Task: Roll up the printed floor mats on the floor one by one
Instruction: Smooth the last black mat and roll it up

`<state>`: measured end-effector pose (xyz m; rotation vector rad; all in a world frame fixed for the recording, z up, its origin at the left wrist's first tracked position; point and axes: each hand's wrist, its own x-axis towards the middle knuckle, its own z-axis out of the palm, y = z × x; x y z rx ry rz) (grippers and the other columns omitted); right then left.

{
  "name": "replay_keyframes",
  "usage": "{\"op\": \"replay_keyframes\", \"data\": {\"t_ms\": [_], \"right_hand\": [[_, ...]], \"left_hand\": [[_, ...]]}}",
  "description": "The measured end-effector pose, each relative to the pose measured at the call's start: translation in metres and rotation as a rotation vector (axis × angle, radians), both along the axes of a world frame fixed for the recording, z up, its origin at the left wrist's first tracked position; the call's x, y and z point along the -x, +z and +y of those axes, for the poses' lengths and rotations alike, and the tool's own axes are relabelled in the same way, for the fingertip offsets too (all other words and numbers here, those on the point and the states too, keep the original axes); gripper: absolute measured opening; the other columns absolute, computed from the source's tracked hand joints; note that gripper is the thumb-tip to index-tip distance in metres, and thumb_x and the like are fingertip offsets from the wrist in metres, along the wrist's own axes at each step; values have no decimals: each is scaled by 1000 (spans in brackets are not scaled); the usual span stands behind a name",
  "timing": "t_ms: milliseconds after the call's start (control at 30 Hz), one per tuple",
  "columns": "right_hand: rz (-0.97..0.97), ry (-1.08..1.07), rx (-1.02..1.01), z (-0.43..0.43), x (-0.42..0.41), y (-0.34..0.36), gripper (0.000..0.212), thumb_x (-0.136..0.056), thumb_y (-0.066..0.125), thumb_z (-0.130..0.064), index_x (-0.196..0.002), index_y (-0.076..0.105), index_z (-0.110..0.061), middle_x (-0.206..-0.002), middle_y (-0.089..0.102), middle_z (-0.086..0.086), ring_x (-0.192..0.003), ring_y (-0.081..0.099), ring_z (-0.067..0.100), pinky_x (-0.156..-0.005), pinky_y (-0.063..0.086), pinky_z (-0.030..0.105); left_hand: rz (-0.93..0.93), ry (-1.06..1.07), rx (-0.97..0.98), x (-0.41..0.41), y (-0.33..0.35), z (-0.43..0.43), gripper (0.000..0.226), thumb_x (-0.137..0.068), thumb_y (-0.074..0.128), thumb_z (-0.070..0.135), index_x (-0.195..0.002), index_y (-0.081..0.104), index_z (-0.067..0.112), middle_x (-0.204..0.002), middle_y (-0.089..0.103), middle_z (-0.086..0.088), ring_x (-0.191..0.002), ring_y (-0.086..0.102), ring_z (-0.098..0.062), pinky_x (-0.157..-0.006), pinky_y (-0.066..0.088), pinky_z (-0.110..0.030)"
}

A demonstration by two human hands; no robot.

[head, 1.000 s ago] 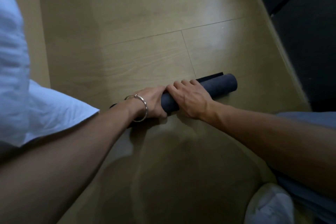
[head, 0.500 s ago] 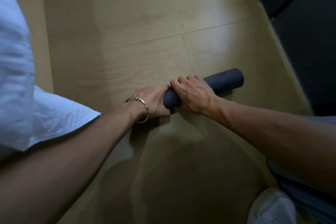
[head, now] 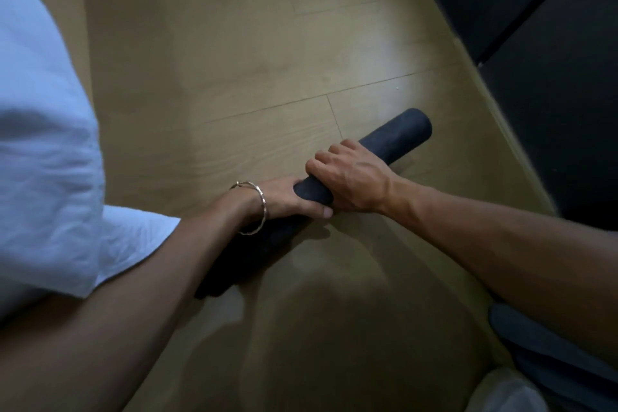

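Over floor (head: 267, 60), L hand (head: 287, 199), R hand (head: 354, 179): fingers curled round rolled mat (head: 401, 134).

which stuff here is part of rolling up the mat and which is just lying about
Part of the job:
- dark grey rolled-up floor mat
- left hand and right hand, both gripping the roll

Just there:
- pale wooden plank floor
- black panel at the right
- thin silver bracelet on the left wrist
- white cloth at the left
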<state>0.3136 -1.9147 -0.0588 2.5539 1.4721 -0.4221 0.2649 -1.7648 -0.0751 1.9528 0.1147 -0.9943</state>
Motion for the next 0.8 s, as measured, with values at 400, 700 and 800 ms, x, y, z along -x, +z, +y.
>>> {"op": "replay_keyframes", "data": {"t_ms": [400,700,800], "right_hand": [[-187,-182,-57,2,-21,17,74,-79,68,-25,-143,32,-13,-150,24,19,-142,15,36,-116,7,49],[286,-561,-463,10,-4,27,55,-95,44,-18,-146,26,-14,-155,15,15,-134,35,32,-105,39,41],[450,-706,-490,11,-1,26,59,-99,40,-38,-150,18,-17,-155,19,9,-132,39,26,-107,35,37]], "left_hand": [[-187,447,-163,-11,12,-22,50,-74,68,55,-103,57,16,-90,64,-4,-76,60,-19,-62,43,-29],[-61,919,0,-25,16,-21,81,-81,49,67,-130,48,2,-125,57,-14,-114,55,-31,-100,43,-40],[-46,1015,61,-27,24,-17,83,-73,50,66,-129,48,5,-123,58,-11,-110,57,-32,-98,46,-43]]}}
